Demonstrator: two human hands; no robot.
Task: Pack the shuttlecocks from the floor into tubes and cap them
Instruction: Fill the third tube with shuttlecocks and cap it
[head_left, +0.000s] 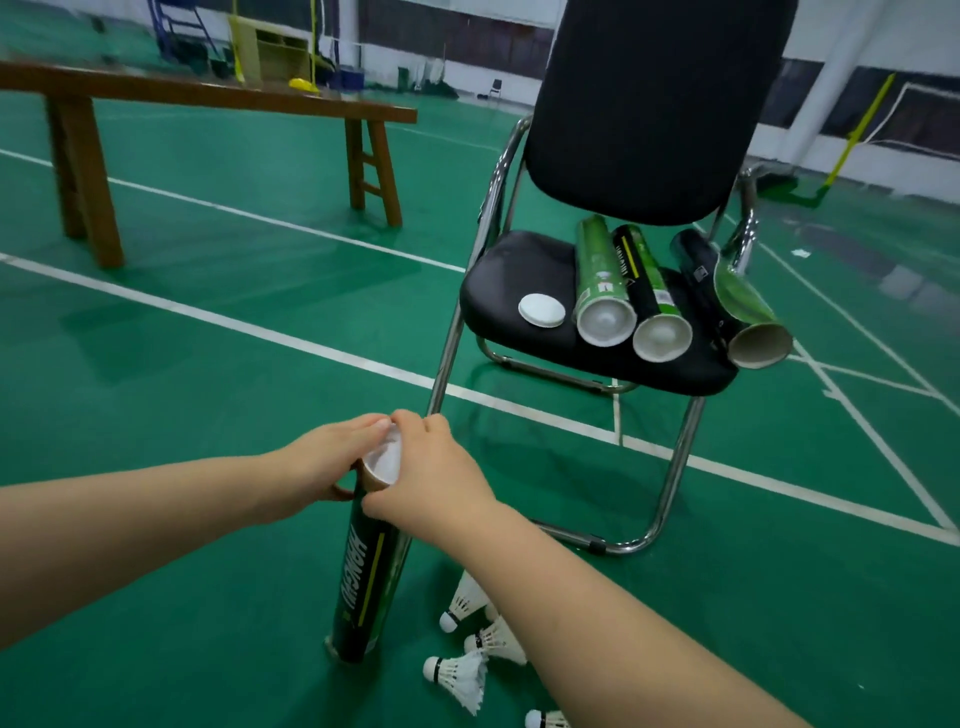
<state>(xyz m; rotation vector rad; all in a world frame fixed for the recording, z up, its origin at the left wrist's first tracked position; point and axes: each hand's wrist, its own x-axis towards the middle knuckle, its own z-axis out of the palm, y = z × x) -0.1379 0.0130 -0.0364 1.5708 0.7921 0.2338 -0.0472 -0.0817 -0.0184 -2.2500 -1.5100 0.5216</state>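
Note:
A dark green shuttlecock tube (363, 587) stands tilted on the green floor. My left hand (324, 460) grips its top from the left. My right hand (431, 470) holds a white cap (384, 460) at the tube's open mouth, fingers curled over its rim. Several white shuttlecocks lie on the floor by my right forearm, among them one (462, 603) near the tube and another (460, 675) closer to me. On the black chair seat (509, 280) lie a loose white cap (541, 310), two capped tubes (602, 280) (649, 301) and an open tube (748, 322).
The chair's chrome legs (670, 499) stand just right of the tube. A long wooden bench (208, 98) is at the back left. White court lines cross the floor, and yellow net posts and storage shelves stand far behind.

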